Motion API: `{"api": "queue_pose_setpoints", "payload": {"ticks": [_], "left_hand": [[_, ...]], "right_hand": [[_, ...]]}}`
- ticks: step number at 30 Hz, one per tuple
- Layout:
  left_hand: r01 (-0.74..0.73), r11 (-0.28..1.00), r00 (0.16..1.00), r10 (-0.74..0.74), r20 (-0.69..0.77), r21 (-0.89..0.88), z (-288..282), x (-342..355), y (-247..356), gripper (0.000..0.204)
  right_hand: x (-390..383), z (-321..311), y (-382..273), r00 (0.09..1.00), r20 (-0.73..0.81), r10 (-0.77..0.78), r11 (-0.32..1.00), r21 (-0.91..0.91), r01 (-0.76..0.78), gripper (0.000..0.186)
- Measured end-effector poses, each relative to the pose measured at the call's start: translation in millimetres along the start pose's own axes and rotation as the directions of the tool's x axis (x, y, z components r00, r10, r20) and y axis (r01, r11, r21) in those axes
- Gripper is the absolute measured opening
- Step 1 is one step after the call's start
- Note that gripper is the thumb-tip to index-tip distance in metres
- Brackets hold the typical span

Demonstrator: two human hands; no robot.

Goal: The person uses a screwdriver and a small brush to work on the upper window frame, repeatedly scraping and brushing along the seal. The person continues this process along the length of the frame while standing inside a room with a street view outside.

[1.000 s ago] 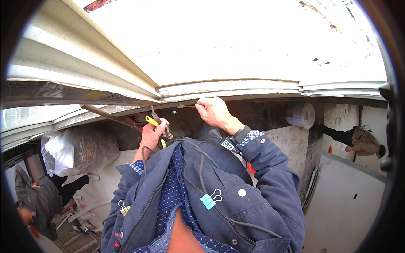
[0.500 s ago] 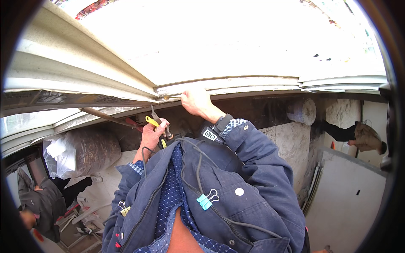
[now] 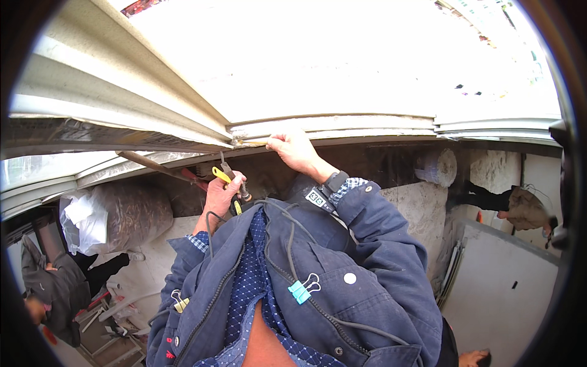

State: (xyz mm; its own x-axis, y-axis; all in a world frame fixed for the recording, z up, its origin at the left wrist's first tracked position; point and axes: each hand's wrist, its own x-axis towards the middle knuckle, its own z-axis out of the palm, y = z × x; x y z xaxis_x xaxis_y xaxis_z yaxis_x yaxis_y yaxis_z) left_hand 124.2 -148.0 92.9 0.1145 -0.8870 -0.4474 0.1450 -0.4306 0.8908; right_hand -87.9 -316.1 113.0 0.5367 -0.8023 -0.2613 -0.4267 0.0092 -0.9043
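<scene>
My right hand [image 3: 296, 151] is closed in a pinch on a thin, light-brown stick-like tool [image 3: 255, 143]. The tool's far end reaches the inner corner of the white window frame [image 3: 330, 124], beside the upright post. Lower and to the left, my left hand [image 3: 221, 199] is wrapped round a yellow-handled tool [image 3: 221, 174] and a slim metal tool [image 3: 225, 166] with a narrow tip. Their exact kinds cannot be made out, and my fingers hide part of their handles. Both hands are in front of my chest, just inside the sill.
A wooden handle [image 3: 143, 162] leans under the frame at left, near a plastic-wrapped bundle [image 3: 137, 217]. A white roll [image 3: 441, 167] and a large grey panel [image 3: 501, 275] are at right. People are at left [image 3: 55, 287], right [image 3: 527, 208] and lower right [image 3: 474, 358].
My right hand has drawn back slightly right and down from the frame corner, showing more of the stick-like tool. The left hand stays nearly still. A person's head now shows at lower right.
</scene>
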Motion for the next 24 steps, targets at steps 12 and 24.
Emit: {"api": "queue_pose_setpoints", "payload": {"ticks": [12, 24], "left_hand": [[-0.038, 0.999, 0.998, 0.04, 0.055, -0.022, -1.9, 7.6, -6.8, 0.025], [-0.025, 1.0, 0.999, 0.025, 0.044, -0.001, -0.4, 8.1, -3.6, 0.028]], "right_hand": [[-57.2, -63.9, 3.3, 0.984, -0.176, -0.035, 0.975, -0.222, -0.005, 0.022], [-32.9, -98.9, 14.2, 0.982, -0.181, -0.058, 0.765, -0.64, -0.072, 0.031]]}}
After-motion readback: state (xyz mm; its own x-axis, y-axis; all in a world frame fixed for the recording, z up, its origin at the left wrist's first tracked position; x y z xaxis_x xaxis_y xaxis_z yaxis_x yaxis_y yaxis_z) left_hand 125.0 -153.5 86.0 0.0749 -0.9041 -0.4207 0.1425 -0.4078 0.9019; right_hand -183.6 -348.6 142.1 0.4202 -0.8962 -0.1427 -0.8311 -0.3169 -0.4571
